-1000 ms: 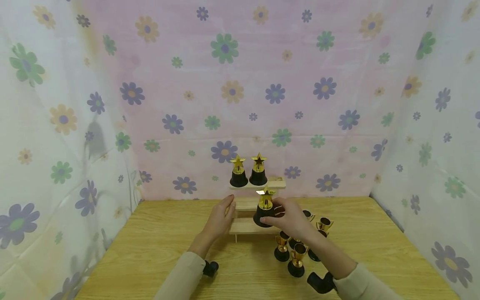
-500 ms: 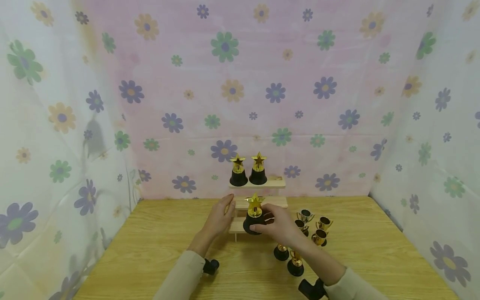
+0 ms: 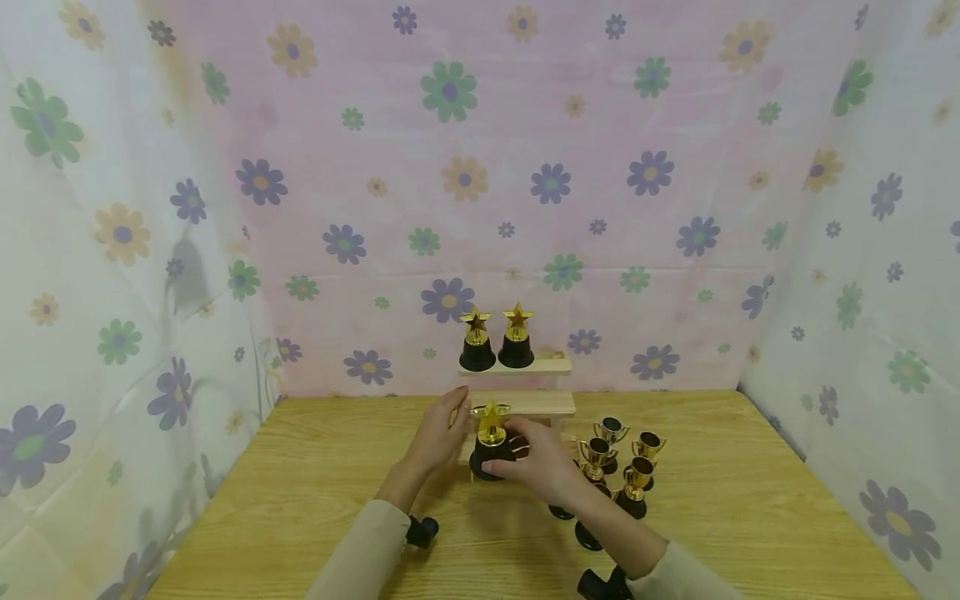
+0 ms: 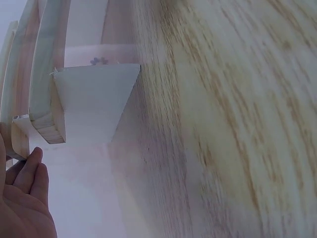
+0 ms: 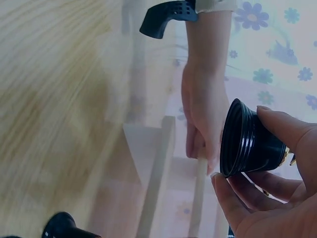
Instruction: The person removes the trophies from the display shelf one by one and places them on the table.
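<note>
My right hand (image 3: 543,462) holds a star trophy (image 3: 491,458) upright in front of the lowest step of a small wooden tiered stand (image 3: 536,404). Thumb and fingers wrap its black base, whose hollow underside shows in the right wrist view. At the left end of the stand, my left hand (image 3: 437,433) grips the middle shelf between thumb and fingers; the left wrist view has its fingertips (image 4: 35,154) right at the board's end. Two more star trophies, one at the left (image 3: 477,354) and one beside it (image 3: 516,352), stand on the top shelf.
Right of the stand, several small cup trophies (image 3: 634,492) with black bases stand close together on the wooden table (image 3: 315,483), partly behind my right forearm. Floral cloth (image 3: 465,233) hangs behind and on both sides. Black wrist-camera mounts (image 3: 422,533) hang below the sleeves.
My right hand has carried the star trophy left and down, from before the stand's middle to before its lower left part. The left hand stays at the stand's end.
</note>
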Motion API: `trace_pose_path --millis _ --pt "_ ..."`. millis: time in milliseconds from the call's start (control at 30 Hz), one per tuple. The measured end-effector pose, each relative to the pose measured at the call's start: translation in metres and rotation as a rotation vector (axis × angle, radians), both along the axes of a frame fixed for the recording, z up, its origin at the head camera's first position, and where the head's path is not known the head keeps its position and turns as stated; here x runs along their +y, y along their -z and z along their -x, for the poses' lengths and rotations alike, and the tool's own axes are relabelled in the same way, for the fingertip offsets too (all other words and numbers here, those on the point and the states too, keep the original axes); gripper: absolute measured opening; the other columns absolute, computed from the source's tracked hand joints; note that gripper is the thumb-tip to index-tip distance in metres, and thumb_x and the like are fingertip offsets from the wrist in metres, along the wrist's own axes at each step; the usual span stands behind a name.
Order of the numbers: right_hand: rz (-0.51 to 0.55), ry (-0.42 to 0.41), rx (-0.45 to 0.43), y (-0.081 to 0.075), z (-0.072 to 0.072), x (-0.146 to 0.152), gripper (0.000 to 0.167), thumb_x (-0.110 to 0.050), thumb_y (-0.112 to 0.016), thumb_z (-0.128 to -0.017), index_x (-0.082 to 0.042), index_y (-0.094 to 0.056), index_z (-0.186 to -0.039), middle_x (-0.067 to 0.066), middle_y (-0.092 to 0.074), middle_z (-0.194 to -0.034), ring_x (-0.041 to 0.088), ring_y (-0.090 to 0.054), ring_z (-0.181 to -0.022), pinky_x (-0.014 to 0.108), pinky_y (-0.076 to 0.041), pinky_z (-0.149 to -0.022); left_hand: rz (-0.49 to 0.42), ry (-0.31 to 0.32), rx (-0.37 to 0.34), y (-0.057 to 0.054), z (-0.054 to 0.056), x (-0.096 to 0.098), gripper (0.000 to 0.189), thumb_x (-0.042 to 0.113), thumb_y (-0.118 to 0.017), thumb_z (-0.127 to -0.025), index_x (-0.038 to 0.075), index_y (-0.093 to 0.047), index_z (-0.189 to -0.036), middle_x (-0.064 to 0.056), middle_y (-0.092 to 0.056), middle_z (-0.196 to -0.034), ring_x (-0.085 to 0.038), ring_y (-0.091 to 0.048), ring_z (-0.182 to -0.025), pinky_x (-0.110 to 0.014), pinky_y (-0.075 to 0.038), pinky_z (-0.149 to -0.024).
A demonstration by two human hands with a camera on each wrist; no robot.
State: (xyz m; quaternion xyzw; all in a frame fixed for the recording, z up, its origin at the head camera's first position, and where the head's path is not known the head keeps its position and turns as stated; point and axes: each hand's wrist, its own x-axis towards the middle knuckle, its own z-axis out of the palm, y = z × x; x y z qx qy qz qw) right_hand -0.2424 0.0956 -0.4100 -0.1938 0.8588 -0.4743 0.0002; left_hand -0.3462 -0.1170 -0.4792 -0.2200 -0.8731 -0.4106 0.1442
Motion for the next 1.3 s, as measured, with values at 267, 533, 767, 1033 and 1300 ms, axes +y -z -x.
trace_pose_path --millis 267,533,767,1033,1300 --pt "0.018 -0.007 0.012 0.017 0.003 -0.009 0.060 -0.028 -0.085 -0.086 0.004 -0.061 -0.131 0.016 -0.068 -0.121 0.031 -0.069 -0.101 0.043 -0.061 -0.084 0.004 -0.003 0.002 0.001 0.002 -0.001 0.045 0.021 -0.048 -0.110 -0.004 -0.051 -0.147 -0.022 -0.050 -0.151 -0.037 -0.046 -0.142 -0.051 -0.038 -0.117" --pt "0.046 -0.009 0.039 0.029 0.001 -0.016 0.061 -0.022 -0.086 -0.084 0.009 -0.060 -0.131 0.020 -0.067 -0.120 0.031 -0.069 -0.099 0.047 -0.061 -0.085 0.011 0.003 0.012 0.000 0.002 -0.001 0.046 0.022 -0.047 -0.111 -0.007 -0.051 -0.146 -0.026 -0.050 -0.150 -0.039 -0.047 -0.141 -0.053 -0.038 -0.117" --pt "0.022 -0.031 0.024 0.040 0.000 -0.021 0.049 -0.022 -0.087 -0.083 0.004 -0.066 -0.120 0.012 -0.070 -0.111 0.024 -0.068 -0.095 0.043 -0.060 -0.083 -0.001 0.017 0.013 0.001 0.002 -0.001 0.047 0.022 -0.048 -0.111 -0.009 -0.051 -0.145 -0.026 -0.050 -0.150 -0.039 -0.048 -0.140 -0.053 -0.039 -0.116" --pt "-0.052 0.006 0.021 0.058 0.004 -0.027 0.057 -0.028 -0.089 -0.081 0.003 -0.067 -0.123 0.016 -0.070 -0.120 0.036 -0.065 -0.114 0.055 -0.053 -0.099 -0.012 0.009 0.019 0.002 0.004 -0.001 0.046 0.022 -0.048 -0.111 -0.008 -0.052 -0.144 -0.027 -0.051 -0.149 -0.039 -0.048 -0.139 -0.051 -0.038 -0.117" --pt "-0.052 -0.008 0.035 0.073 0.008 -0.034 0.050 -0.027 -0.090 -0.080 0.000 -0.070 -0.117 0.011 -0.072 -0.114 0.033 -0.067 -0.111 0.053 -0.054 -0.098 -0.013 0.005 0.029 0.004 0.004 -0.001 0.046 0.024 -0.048 -0.111 -0.007 -0.053 -0.145 -0.025 -0.052 -0.149 -0.039 -0.049 -0.139 -0.052 -0.039 -0.116"
